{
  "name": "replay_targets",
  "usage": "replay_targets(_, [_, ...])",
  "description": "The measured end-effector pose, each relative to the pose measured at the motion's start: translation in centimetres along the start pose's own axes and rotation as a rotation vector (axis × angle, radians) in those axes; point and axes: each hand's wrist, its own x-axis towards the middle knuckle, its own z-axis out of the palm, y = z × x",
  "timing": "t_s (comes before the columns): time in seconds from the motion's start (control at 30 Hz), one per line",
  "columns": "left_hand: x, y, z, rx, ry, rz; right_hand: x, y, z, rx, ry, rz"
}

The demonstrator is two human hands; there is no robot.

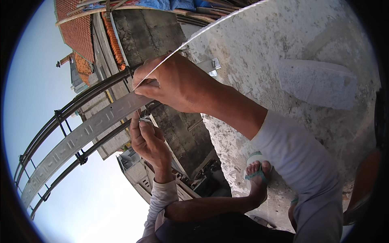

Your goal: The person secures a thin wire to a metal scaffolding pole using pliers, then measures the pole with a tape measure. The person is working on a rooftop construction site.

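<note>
Nearest the camera, the right arm in a pale sleeve (304, 160) crosses from the lower right to the upper centre. Its right hand (172, 83) is narrowed to a pinch, thumb and index finger closed on a white string (210, 25) that runs taut in appearance to the upper edge. Beneath that pinch lies a grey metal strip (107, 117) with rows of slot-like marks; it extends to the lower left, its curve following the bend of the lens. Dark rods (78, 101), joined by crosspieces, flank the strip on both sides. Below it, the left hand (150, 141) is raised, fingers bent and drawn together around a small silvery piece (145, 119), whose exact form is too small to tell. At right, a rough concrete surface (251, 48) bears a pale, flat slab-like piece (318, 84) and, lower down, a foot (257, 190) in a green-strapped sandal. Upper left: a tiled roof (77, 24) against sky.
</note>
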Motion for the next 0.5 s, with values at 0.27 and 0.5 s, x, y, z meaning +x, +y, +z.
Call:
replay_targets(0.27, [0.5,-1.0,-0.5,-0.157,0.009,-0.079,-1.6,0.1,1.8,-0.06,0.186,0.007])
replay_targets(0.5, [0.0,-3.4,-0.1,-0.086,0.021,-0.12,-7.6,-13.6,-6.0,-0.529,-0.492,0.381])
